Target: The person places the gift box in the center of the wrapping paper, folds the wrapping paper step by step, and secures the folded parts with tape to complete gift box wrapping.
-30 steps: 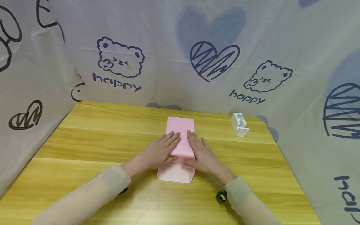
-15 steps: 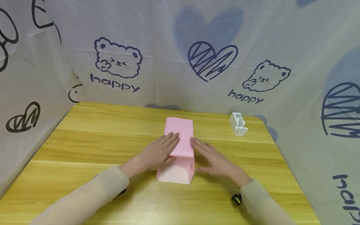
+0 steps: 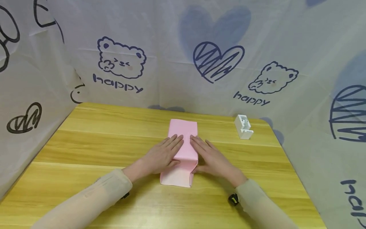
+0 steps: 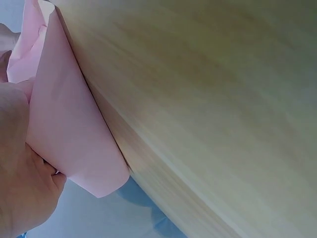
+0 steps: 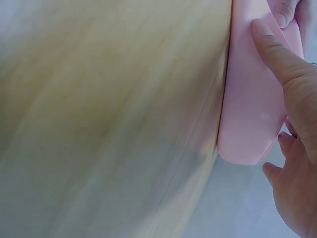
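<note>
A pink paper bag (image 3: 184, 143) lies on its side on the table, its open mouth (image 3: 175, 176) facing me. My left hand (image 3: 160, 156) rests with straight fingers on the bag's upper left side, the thumb by the mouth. On the right edge my right hand (image 3: 213, 160) lays its extended fingers on top. In the right wrist view, the right thumb (image 5: 277, 52) presses against the bag's side wall (image 5: 250, 104), which dents inward near the mouth in the head view. The left wrist view shows the opposite wall (image 4: 69, 114) smooth and flat.
A small white tape dispenser (image 3: 243, 128) stands at the table's back right. The wooden table (image 3: 100, 143) is bordered behind and at the sides by a hanging cloth (image 3: 171, 76) printed with hearts and bears.
My right hand lifted off to the right, then came back to the bag's right edge, and its thumb now pushes the side wall inward. The left hand has stayed in place.
</note>
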{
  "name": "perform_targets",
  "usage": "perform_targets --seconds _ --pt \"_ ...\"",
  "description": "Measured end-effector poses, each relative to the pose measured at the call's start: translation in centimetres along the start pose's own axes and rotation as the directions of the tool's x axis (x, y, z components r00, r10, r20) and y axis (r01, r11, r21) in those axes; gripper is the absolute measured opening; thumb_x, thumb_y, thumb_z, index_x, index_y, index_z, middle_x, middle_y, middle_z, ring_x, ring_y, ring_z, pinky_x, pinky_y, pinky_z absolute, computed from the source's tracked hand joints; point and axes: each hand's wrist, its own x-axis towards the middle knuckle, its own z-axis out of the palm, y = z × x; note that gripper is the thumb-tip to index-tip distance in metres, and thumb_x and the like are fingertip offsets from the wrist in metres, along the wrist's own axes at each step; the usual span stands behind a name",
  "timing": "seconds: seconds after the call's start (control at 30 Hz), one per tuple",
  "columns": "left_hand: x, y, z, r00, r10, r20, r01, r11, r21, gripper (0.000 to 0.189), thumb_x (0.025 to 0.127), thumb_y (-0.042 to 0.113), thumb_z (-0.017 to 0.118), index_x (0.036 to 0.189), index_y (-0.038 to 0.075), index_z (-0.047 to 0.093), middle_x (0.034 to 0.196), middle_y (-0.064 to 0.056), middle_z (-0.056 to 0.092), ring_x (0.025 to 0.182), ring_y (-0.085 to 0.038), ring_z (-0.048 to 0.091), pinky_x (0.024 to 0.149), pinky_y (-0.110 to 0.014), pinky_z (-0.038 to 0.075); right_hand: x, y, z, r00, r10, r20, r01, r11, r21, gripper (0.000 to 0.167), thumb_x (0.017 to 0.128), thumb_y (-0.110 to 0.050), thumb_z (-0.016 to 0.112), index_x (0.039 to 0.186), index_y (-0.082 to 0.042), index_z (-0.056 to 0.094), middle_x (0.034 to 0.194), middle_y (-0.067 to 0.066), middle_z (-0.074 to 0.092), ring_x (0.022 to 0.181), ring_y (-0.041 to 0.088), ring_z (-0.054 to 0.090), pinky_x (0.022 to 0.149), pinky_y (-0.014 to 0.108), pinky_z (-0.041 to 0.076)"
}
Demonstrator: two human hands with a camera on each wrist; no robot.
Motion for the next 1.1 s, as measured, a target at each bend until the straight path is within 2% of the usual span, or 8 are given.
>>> perform_targets --seconds 0.17,0.4,0.53,0.67,0.83,1.0,1.1 --pt "0.0 0.1 -0.1 1.000 -0.001 0.001 0.001 1.000 -0.013 0.078 0.107 0.048 0.052 0.161 -0.005 0.030 0.169 -0.022 0.024 0.156 -0.039 0.024 0.127 -0.049 0.025 0.3 -0.1 0.5 1.000 0.019 0.002 -0.019 0.998 -0.054 0.111 0.084 -0.057 0.080 0.164 -0.003 0.026 0.173 0.010 0.020 0.158 0.031 0.021 0.125 0.060 0.023" --pt "0.0 0.2 -0.4 1.000 -0.008 0.016 0.008 0.999 -0.035 0.079 0.107 0.047 0.052 0.161 -0.005 0.028 0.169 -0.022 0.022 0.156 -0.039 0.023 0.127 -0.050 0.024 0.6 -0.4 1.3 0.998 0.066 0.015 -0.065 0.996 -0.069 0.099 0.093 -0.055 0.072 0.164 -0.003 0.026 0.173 0.009 0.020 0.159 0.030 0.017 0.126 0.059 0.022" --pt "0.0 0.1 -0.5 1.000 -0.008 0.023 0.009 0.999 -0.034 0.080 0.107 0.049 0.052 0.161 -0.005 0.028 0.169 -0.023 0.022 0.156 -0.040 0.023 0.127 -0.050 0.025 0.7 -0.5 1.5 0.997 0.079 0.004 -0.078 0.995 -0.065 0.094 0.096 -0.050 0.072 0.162 0.000 0.029 0.172 0.011 0.021 0.159 0.031 0.018 0.127 0.055 0.021" --pt "0.1 0.2 -0.5 0.999 -0.017 0.045 0.019 0.999 -0.033 0.087 0.105 0.057 0.050 0.162 -0.004 0.026 0.170 -0.022 0.020 0.157 -0.039 0.021 0.127 -0.049 0.023 1.0 -0.6 1.5 0.995 0.103 -0.007 -0.103 0.994 -0.026 0.091 0.093 -0.046 0.076 0.160 0.000 0.034 0.171 0.012 0.023 0.158 0.031 0.021 0.129 0.048 0.020" --pt "0.4 0.6 -0.6 0.998 -0.037 0.053 0.038 0.999 -0.024 0.098 0.100 0.068 0.051 0.161 -0.005 0.028 0.170 -0.023 0.021 0.156 -0.040 0.022 0.127 -0.049 0.024 1.5 -0.8 1.4 0.990 0.134 -0.033 -0.134 0.991 0.005 0.091 0.087 -0.047 0.083 0.154 -0.001 0.043 0.168 0.009 0.029 0.155 0.030 0.027 0.128 0.046 0.022" --pt "0.9 1.2 -0.4 0.995 -0.066 0.081 0.061 0.997 0.057 0.114 0.091 0.080 0.052 0.160 -0.007 0.027 0.169 -0.026 0.021 0.155 -0.043 0.024 0.126 -0.053 0.026 1.9 -0.9 1.5 0.987 0.145 -0.074 -0.147 0.989 -0.015 0.091 0.082 -0.050 0.086 0.149 -0.002 0.049 0.164 0.008 0.036 0.151 0.030 0.033 0.125 0.048 0.029" --pt "1.2 1.5 -0.1 0.991 -0.086 0.102 0.076 0.992 0.102 0.119 0.087 0.081 0.056 0.161 -0.007 0.026 0.169 -0.026 0.021 0.155 -0.044 0.024 0.126 -0.054 0.026 2.0 -0.8 1.7 0.984 0.146 -0.102 -0.150 0.988 -0.029 0.090 0.080 -0.050 0.087 0.146 -0.002 0.051 0.162 0.008 0.039 0.149 0.031 0.036 0.124 0.048 0.031"
